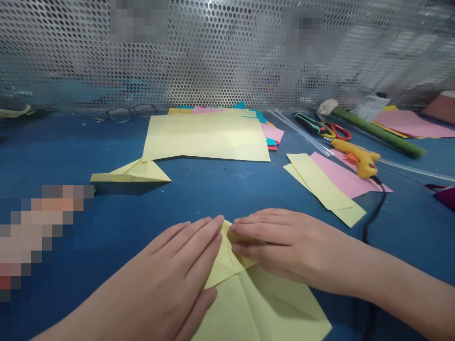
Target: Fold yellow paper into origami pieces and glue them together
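Observation:
A pale yellow sheet of paper [238, 303] lies in front of me, its far end folded to a point. Creases run down its middle, and two flaps meet near the centre line. My left hand [181, 265] rests flat along the left slanted edge, with fingers stretched out and pressed on the paper. On the right slanted edge lies my right hand [284, 241], fingers straight and flat on the right flap. Both hands cover much of the folded end. The near edge of the paper runs out of view.
A folded yellow paper plane [142, 173] sits on the blue table [220, 182]. Behind it are stacked yellow sheets [206, 137]. At right lie yellow strips [323, 187], pink paper [341, 177], a corded glue gun [359, 158], scissors [339, 131] and a green stick [380, 132].

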The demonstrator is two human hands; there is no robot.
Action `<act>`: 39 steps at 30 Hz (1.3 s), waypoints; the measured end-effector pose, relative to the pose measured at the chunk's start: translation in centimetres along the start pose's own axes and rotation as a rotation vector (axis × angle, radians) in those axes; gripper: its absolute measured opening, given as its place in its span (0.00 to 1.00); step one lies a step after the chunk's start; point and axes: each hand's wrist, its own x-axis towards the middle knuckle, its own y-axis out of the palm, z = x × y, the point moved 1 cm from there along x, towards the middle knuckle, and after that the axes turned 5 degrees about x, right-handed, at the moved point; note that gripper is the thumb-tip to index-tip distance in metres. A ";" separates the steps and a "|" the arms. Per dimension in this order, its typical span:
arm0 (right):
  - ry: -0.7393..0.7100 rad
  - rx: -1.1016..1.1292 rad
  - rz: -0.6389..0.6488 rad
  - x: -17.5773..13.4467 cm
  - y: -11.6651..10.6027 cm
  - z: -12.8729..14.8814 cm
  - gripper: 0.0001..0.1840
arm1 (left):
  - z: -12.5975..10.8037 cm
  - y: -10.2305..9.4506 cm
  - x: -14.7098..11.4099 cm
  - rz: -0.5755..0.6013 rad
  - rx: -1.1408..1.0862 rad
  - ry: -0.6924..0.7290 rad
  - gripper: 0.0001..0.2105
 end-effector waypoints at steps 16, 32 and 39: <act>0.034 0.095 0.155 -0.1 -0.8 -0.3 0.16 | 0.7 -0.6 0.7 -0.007 0.093 0.116 0.23; 0.096 0.102 0.216 -0.1 -1.2 -0.1 0.18 | 0.3 0.3 -0.9 0.239 -0.044 -0.017 0.32; 0.092 0.123 0.227 -0.2 -1.2 -0.5 0.18 | 0.9 -1.0 -1.5 0.321 0.063 0.153 0.55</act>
